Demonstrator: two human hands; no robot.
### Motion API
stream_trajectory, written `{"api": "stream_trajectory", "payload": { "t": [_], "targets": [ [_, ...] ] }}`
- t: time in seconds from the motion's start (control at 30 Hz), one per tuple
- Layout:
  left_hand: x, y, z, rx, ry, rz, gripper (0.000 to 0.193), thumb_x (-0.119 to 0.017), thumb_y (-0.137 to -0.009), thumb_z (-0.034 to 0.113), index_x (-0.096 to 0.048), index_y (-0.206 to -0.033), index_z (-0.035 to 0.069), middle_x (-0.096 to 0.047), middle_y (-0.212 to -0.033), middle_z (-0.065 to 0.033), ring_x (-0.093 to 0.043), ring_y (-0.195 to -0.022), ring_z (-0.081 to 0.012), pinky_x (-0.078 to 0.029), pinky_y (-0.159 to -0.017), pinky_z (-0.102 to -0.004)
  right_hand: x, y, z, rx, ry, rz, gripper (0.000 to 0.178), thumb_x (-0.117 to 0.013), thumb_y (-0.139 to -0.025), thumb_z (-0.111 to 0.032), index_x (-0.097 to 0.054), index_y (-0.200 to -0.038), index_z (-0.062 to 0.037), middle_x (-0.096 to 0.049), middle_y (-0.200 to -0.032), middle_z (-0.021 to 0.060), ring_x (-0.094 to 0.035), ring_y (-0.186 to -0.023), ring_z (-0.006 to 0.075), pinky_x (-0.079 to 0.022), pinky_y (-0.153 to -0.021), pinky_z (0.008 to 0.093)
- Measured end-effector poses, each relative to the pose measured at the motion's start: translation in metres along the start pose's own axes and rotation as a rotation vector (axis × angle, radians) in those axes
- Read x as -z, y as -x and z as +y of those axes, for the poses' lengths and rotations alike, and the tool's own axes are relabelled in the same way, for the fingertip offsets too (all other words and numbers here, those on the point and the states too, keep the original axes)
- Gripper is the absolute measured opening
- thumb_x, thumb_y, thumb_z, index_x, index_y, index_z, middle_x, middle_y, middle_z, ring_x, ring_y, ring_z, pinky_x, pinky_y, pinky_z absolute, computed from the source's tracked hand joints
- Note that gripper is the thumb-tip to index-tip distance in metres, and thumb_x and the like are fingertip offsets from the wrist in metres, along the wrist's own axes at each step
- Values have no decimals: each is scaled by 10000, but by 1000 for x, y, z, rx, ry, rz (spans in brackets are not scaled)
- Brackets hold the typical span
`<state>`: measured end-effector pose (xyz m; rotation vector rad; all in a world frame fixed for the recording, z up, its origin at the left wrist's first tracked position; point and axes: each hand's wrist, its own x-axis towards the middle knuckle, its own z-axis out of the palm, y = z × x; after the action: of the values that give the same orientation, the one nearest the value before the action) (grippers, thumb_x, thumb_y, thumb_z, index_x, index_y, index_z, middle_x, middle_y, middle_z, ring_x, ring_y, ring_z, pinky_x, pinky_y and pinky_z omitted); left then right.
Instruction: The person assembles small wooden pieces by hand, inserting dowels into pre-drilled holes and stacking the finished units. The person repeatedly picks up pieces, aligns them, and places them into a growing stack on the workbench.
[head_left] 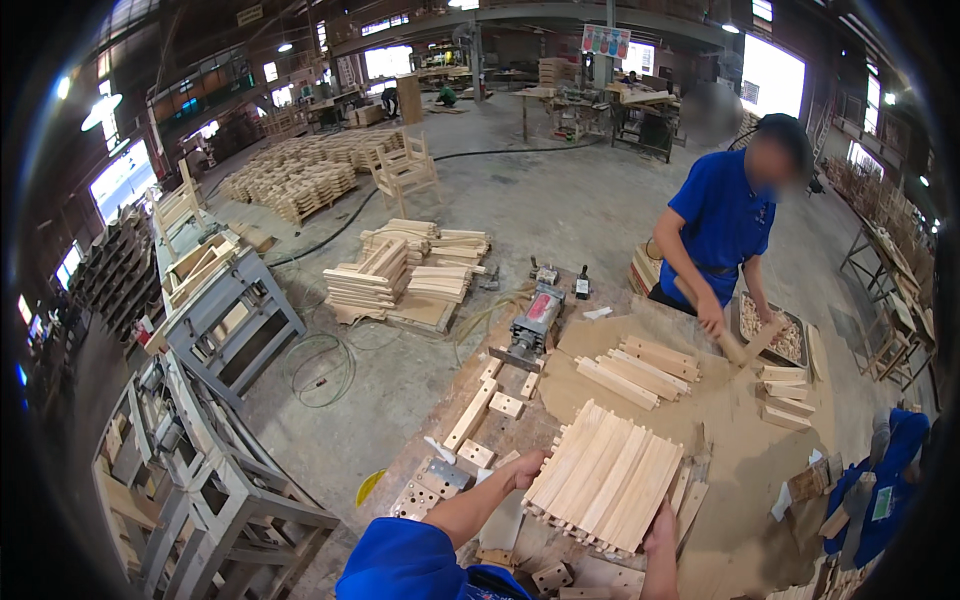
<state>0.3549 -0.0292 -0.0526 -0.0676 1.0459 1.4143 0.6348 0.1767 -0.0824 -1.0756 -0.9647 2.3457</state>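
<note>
Between my two hands is a stack of pale wooden slats (605,475), laid side by side with short dowel pegs sticking out of their ends. My left hand (530,468) grips the stack at its left edge. On the lower right side, my right hand (661,530) is closed against the stack, its fingers partly hidden behind the wood. The workbench (715,470) lies under the stack, covered with brown cardboard. Just beyond the stack, several more wooden pieces (640,375) rest on the cardboard. Left of my hands are drilled wooden blocks (507,404) and a perforated metal block (442,474).
A pneumatic cylinder clamp (540,318) is mounted at the bench's far left. Across the bench, a person in blue (725,205) handles wooden pieces beside a tray of dowels (748,312). Stacked slats (370,285) and a grey metal frame machine (235,510) stand on the left.
</note>
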Motion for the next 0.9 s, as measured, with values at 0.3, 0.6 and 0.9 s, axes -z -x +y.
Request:
{"api": "stream_trajectory", "payload": {
  "t": [0.3, 0.6, 0.9],
  "targets": [
    [10, -17, -3, 68, 189, -201, 407, -438, -1063, 246, -667, -1240, -39, -765, -1114, -177, -774, -934, -244, -640, -885, -418, 6, -37, -6, -227, -101, -93, 504, -487, -1061, -388, -601, -1381, -16, -700, -1294, 196, -707, -1122, 364, -590, -949, 562],
    [8, -23, -1, 65, 394, -313, 398, -477, -1063, 269, -682, -1222, -32, -766, -1103, -186, -779, -932, -241, -657, -855, -414, 17, -58, 3, -235, -291, -249, 555, -502, -1037, -420, -601, -1387, -1, -686, -1318, 211, -684, -1169, 401, -570, -981, 593],
    [12, -22, -2, 132, 502, -504, 391, -508, -1046, 282, -694, -1206, -22, -774, -1066, -183, -783, -875, -242, -666, -799, -432, 23, -65, 5, -256, -294, -199, 559, -548, -1021, -421, -609, -1398, -14, -684, -1330, 206, -686, -1182, 368, -576, -990, 551]
  ]
}}
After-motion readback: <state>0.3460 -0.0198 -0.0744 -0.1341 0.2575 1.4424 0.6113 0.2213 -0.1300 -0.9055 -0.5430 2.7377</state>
